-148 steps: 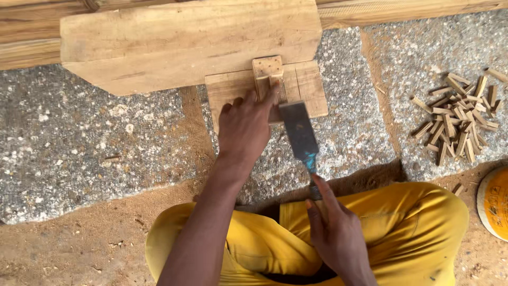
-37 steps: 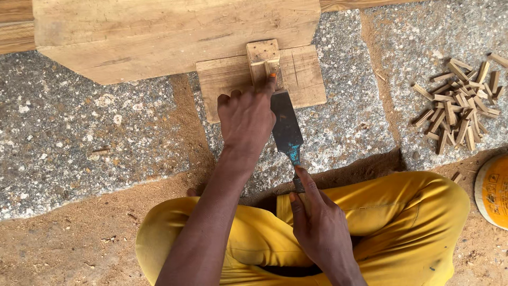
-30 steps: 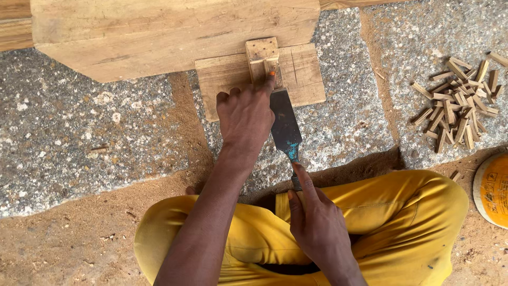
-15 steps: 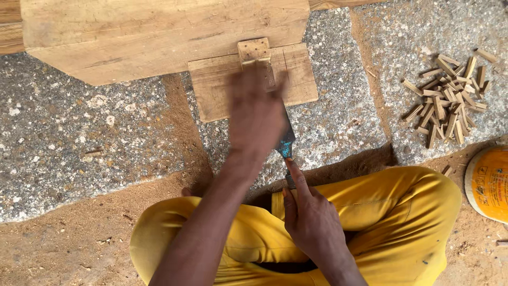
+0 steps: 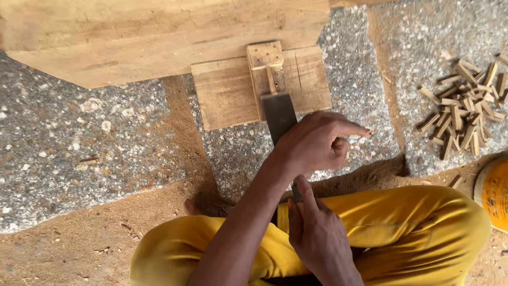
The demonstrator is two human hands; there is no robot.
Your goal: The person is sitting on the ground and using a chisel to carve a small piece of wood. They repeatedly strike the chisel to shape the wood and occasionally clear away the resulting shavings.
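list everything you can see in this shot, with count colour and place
small wood block: one, pale brown, standing on the flat board, partly split
flat board: one, light brown, on the stone at top centre
big plank: one, light brown, across the top left
blade: one, dark grey, edge against the small block, lower end under the hands
wood sticks: a pile, pale brown, on the stone at right
round container: one, orange, at the right edge, cut off
stone slabs: grey speckled, under everything
trousers: yellow, at the bottom
left hand: over the blade, index finger out
right hand: grip on the blade's handle
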